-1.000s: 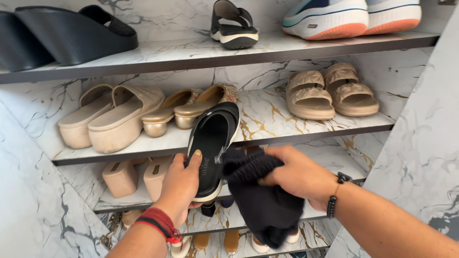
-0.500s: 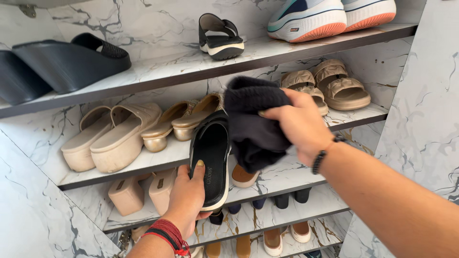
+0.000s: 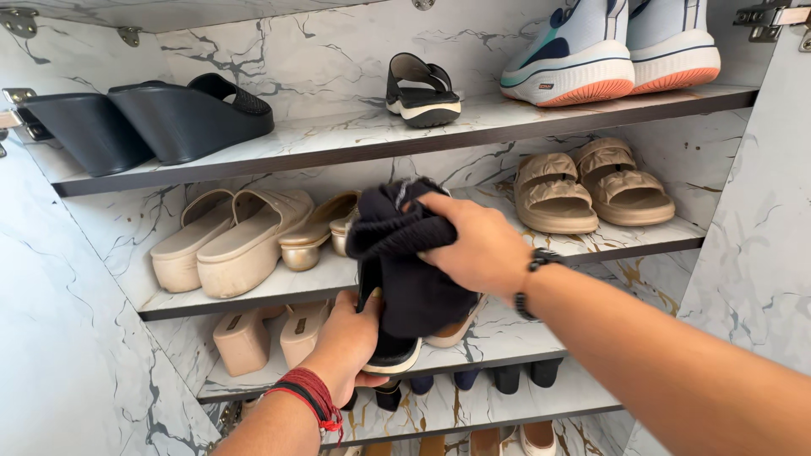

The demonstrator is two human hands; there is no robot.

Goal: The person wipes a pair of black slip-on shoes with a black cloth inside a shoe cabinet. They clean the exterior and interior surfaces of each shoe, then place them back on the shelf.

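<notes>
Gripping black flat sandal (image 3: 390, 353) from below, left hand (image 3: 348, 342) clamped on its edge, in front of middle marble shelf (image 3: 279, 287). Right hand (image 3: 473, 245) bunched tight on dark knit cloth (image 3: 405, 253), pressing against sandal. Risk: hard push twists sandal loose; elbow swing nudges tan strapped sandals (image 3: 591, 190).

Soft matt black cloth (image 3: 405, 262); glossy marble-look shelves (image 3: 338, 139); matt rubbery black sandal (image 3: 390, 350).
</notes>
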